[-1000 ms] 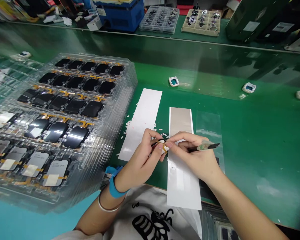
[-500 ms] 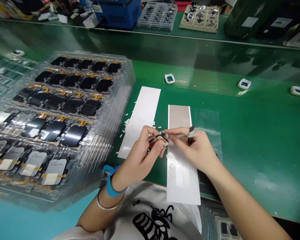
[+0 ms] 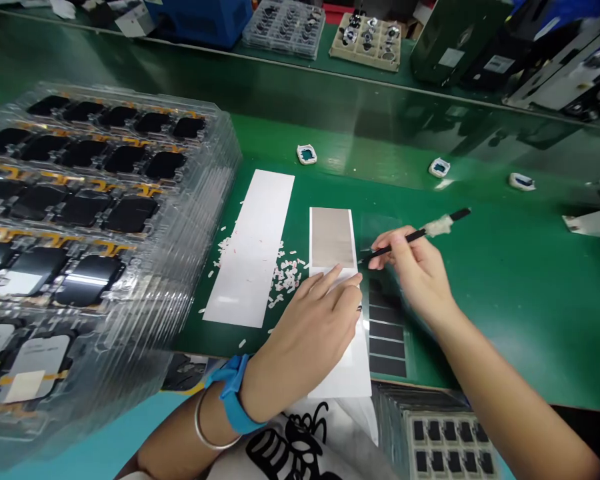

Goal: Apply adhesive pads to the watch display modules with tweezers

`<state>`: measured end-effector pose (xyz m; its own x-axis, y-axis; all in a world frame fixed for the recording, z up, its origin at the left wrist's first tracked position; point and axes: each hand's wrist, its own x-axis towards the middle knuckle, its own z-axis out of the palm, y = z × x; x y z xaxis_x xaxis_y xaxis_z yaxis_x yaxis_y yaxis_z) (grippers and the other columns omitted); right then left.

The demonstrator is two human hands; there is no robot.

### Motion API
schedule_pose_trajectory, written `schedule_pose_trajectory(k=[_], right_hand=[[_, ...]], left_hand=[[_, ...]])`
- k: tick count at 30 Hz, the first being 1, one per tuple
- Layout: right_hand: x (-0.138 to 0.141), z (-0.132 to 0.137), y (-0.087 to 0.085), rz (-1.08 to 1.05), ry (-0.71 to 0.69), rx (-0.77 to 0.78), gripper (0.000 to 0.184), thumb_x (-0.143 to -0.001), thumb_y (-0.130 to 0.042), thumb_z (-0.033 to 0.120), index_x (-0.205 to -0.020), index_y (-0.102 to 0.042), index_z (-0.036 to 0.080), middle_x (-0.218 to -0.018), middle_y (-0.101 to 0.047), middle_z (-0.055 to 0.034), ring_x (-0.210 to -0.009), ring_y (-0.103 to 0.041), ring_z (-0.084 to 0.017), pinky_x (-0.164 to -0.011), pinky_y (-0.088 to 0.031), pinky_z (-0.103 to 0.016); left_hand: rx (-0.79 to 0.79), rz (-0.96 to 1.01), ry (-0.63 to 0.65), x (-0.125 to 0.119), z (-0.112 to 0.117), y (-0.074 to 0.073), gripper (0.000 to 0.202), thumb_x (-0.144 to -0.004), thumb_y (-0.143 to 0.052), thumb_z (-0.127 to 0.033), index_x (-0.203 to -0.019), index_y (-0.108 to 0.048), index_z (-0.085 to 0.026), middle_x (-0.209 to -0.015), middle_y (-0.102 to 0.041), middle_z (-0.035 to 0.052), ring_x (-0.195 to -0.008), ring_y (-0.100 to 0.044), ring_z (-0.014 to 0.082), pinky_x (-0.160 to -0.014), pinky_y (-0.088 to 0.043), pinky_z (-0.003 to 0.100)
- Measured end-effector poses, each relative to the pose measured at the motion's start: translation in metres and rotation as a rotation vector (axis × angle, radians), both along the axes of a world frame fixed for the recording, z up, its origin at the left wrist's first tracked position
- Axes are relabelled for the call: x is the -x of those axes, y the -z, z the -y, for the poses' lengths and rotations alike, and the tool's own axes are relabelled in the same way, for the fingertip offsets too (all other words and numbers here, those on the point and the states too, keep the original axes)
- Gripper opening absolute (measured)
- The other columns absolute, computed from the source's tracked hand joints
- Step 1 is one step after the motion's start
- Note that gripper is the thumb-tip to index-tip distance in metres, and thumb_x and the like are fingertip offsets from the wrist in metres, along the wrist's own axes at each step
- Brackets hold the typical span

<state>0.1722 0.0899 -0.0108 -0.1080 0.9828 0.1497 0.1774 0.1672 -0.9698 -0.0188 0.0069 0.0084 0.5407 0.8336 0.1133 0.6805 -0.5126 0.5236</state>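
My left hand (image 3: 313, 327) lies palm down over a white backing sheet (image 3: 343, 377), index and middle fingers stretched toward its grey-brown upper part (image 3: 331, 237). A dark edge of a small display screen (image 3: 359, 308) shows beside its curled outer fingers; the palm hides the rest. Between the thumb and fingers of my right hand (image 3: 415, 263) are slim black tweezers (image 3: 415, 235), wrapped in pale tape near the back end. Their tip is at the sheet's right edge. Under the right wrist side lies a clear film with dark rectangles (image 3: 387, 331).
Stacked clear trays (image 3: 200, 233) of display screens rise at the left. Another white strip (image 3: 253, 247) lies among scattered small white tabs (image 3: 286, 275). White square frames (image 3: 307, 155) stand at the back. A tray of dark parts (image 3: 450, 447) sits below the table edge.
My left hand has turned palm down and moved onto the white sheet. My right hand has moved away to the right, and the tweezers now point at the sheet. The view has shifted right.
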Motion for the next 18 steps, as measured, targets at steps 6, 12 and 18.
schedule_pose_trajectory(k=[6,12,18], right_hand=[[0.000,0.006,0.021,-0.092,0.081,0.022,0.032,-0.079,-0.081,0.044,-0.085,-0.059,0.021,-0.080,-0.064,0.0000,-0.063,-0.071,-0.016,-0.062,-0.064,-0.029],[-0.001,0.008,0.021,-0.127,0.111,0.027,0.028,-0.080,-0.081,0.041,-0.085,-0.059,0.023,-0.080,-0.066,0.0002,-0.067,-0.074,-0.017,-0.068,-0.065,-0.029],[0.003,0.010,0.019,-0.137,0.065,0.092,0.032,-0.079,-0.082,0.042,-0.085,-0.058,0.021,-0.075,-0.070,-0.0017,-0.063,-0.073,-0.017,-0.064,-0.065,-0.028]], left_hand=[[-0.020,-0.049,0.008,-0.008,-0.009,0.008,0.016,-0.103,-0.040,-0.014,-0.113,-0.053,-0.013,-0.136,-0.062,0.0137,-0.144,-0.039,0.0330,-0.114,-0.039,0.051],[-0.020,-0.058,0.006,-0.008,-0.010,0.012,0.017,-0.102,-0.040,-0.014,-0.115,-0.053,-0.013,-0.136,-0.061,0.0122,-0.145,-0.039,0.0318,-0.114,-0.040,0.050],[-0.039,-0.067,0.001,-0.008,-0.010,0.012,0.016,-0.103,-0.040,-0.014,-0.111,-0.053,-0.014,-0.134,-0.063,0.0117,-0.144,-0.040,0.0314,-0.113,-0.041,0.049]])
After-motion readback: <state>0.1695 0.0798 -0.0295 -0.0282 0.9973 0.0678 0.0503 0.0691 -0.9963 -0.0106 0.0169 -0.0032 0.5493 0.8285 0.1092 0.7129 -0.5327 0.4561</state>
